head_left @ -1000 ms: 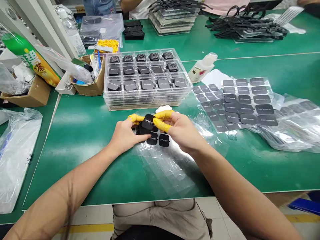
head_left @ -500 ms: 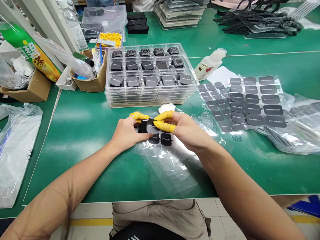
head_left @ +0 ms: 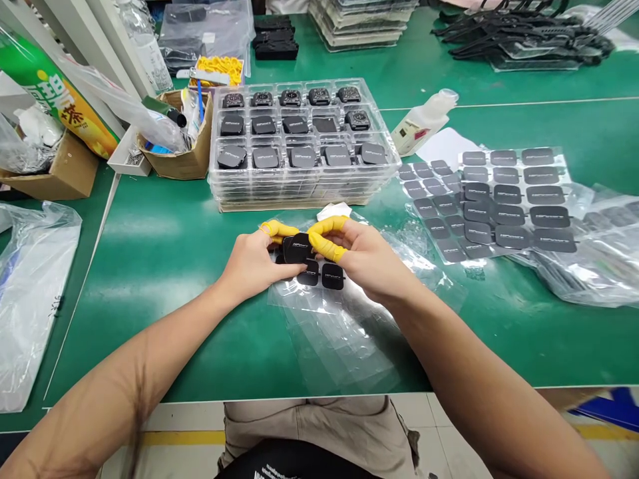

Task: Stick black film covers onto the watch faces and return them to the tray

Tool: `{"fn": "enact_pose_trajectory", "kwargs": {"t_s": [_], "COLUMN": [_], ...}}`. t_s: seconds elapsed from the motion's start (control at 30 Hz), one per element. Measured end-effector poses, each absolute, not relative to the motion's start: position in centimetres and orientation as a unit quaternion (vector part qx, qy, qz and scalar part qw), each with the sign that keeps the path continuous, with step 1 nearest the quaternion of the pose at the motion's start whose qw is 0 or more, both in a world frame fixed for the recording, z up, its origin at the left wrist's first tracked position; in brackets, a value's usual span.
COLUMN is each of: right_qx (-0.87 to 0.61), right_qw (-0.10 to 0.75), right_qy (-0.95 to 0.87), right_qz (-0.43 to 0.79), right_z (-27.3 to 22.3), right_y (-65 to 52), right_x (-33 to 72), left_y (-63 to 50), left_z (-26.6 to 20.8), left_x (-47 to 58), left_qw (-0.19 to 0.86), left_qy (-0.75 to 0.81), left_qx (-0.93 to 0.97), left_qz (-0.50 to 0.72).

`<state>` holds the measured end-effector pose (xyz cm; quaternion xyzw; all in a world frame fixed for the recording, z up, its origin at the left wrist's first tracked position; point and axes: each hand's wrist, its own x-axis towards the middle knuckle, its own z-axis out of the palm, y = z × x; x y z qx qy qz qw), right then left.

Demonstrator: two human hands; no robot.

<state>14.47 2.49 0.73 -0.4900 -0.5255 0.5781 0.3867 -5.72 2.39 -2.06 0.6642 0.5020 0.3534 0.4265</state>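
My left hand (head_left: 252, 263), with yellow finger cots on it, grips a smartwatch body whose face is covered by a dark rounded-square film (head_left: 297, 249) with pale lettering. On its right side my right hand (head_left: 367, 256) pinches the film's edge between a cotted thumb and forefinger. The watch body is mostly hidden under the film and my fingers. Just below lies a clear sheet of similar films (head_left: 332, 276), partly under my left thumb. Layers of clear plastic (head_left: 344, 352) spread beneath my hands.
Behind my hands stands a stack of clear trays (head_left: 299, 183) with watches in compartments. Right of it are a white bottle (head_left: 424, 123) and sheets of dark films (head_left: 504, 193). Small boxes (head_left: 184, 159) stand at left, and black straps (head_left: 524, 40) lie at the back right.
The film has shifted slightly left and lies flatter over the watch face, its lettering now clearer. Both hands stay nearly in place; the view has shifted a little.
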Motion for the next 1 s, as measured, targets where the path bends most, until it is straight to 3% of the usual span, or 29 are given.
{"fn": "enact_pose_trajectory", "kwargs": {"t_s": [1.0], "right_qx": [-0.526], "right_qw": [0.418], "right_qy": [-0.432], "right_qz": [0.601], "right_z": [0.2], "right_y": [2.3], "right_x": [13.0], "left_y": [2.2], "left_z": [-1.8], "left_x": [-5.7], "left_qw": [0.366], "left_qy": [0.505], "left_qx": [0.713], "left_qz": [0.321]}}
